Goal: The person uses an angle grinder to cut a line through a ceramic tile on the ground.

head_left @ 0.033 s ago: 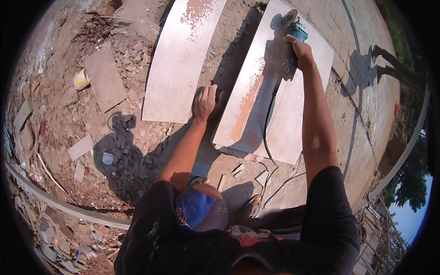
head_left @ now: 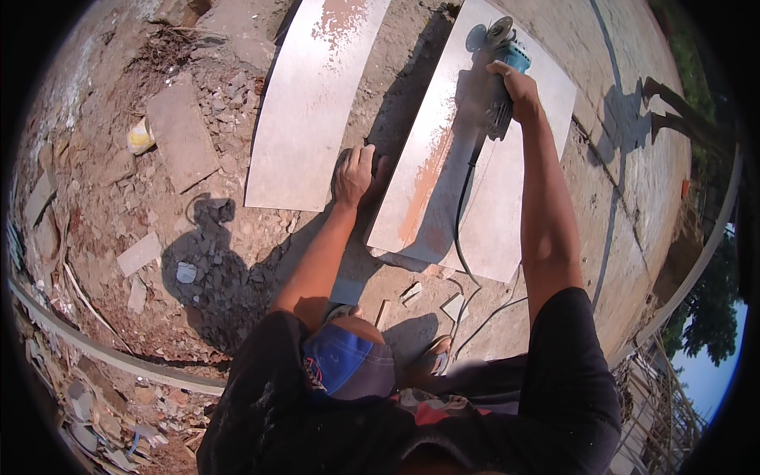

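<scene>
My right hand [head_left: 518, 89] is wrapped round a teal-and-dark angle grinder [head_left: 514, 57]. Its round disc [head_left: 499, 30] is at the far end, over the upper part of a large pale tile slab [head_left: 499, 214]. A reddish-brown dusty streak runs along this slab, and a thin line runs lengthwise down it. The grinder's black cord [head_left: 459, 226] trails back toward me. My left hand [head_left: 355, 176] is closed, low between this slab and a second pale slab [head_left: 297, 146] on the left. What its fingers hold, if anything, is hidden.
Broken rubble covers the left ground, with a loose tile piece [head_left: 182, 134] and a yellow-and-white object [head_left: 141, 137]. Tile scraps [head_left: 453, 306] lie by my feet. A concrete strip [head_left: 586, 229] runs along the right. Another person's legs [head_left: 685, 115] stand at the far right.
</scene>
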### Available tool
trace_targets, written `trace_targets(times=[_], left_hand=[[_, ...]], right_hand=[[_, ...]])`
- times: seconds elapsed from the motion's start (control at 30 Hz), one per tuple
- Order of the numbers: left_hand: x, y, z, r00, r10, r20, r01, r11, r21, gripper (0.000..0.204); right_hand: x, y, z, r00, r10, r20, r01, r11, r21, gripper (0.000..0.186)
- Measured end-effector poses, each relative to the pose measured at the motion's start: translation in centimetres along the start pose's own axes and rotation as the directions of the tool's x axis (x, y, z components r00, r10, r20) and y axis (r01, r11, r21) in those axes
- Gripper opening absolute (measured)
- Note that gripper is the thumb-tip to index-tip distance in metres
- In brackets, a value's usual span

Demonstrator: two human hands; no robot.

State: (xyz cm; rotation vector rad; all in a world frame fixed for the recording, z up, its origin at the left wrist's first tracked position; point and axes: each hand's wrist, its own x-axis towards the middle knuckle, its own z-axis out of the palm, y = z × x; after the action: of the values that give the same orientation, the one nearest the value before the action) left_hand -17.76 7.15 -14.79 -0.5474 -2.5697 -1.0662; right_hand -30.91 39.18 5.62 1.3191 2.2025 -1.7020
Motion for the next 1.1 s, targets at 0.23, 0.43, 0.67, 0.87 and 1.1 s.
trace_targets(times=[0.23, 0.43, 0.67, 0.87, 1.1], left_hand=[[0.2, 0.1, 0.0, 1.0, -0.006, -0.005, 0.006, 0.999, -0.032, 0.028], [0.0, -0.1, 0.0, 1.0, 0.011, -0.006, -0.011, 1.0, -0.027, 0.018], [-0.1, -0.6, 0.3, 1.0, 0.014, -0.023, -0.015, 0.999, -0.046, 0.021], [0.2, -0.3, 0.1, 0.999, 0.01, -0.033, -0.014, 0.995, -0.097, 0.023], [0.5, -0.1, -0.6, 1.0, -0.028, -0.001, 0.027, 0.983, -0.182, 0.031]], right_hand=[[-2.6, 2.6, 0.1, 1.0, 0.022, 0.005, -0.022, 1.0, 0.015, 0.042], [-5.2, 3.6, 0.2, 0.999, 0.029, 0.015, -0.029, 1.0, 0.006, 0.044], [-6.3, 5.1, 0.4, 0.999, 0.047, -0.009, -0.047, 0.999, -0.022, 0.047], [-8.1, 6.3, 0.4, 0.999, 0.052, 0.001, -0.052, 0.998, -0.02, 0.045], [-10.2, 7.2, 0.7, 0.999, 0.041, -0.01, -0.042, 0.998, -0.04, 0.043]])
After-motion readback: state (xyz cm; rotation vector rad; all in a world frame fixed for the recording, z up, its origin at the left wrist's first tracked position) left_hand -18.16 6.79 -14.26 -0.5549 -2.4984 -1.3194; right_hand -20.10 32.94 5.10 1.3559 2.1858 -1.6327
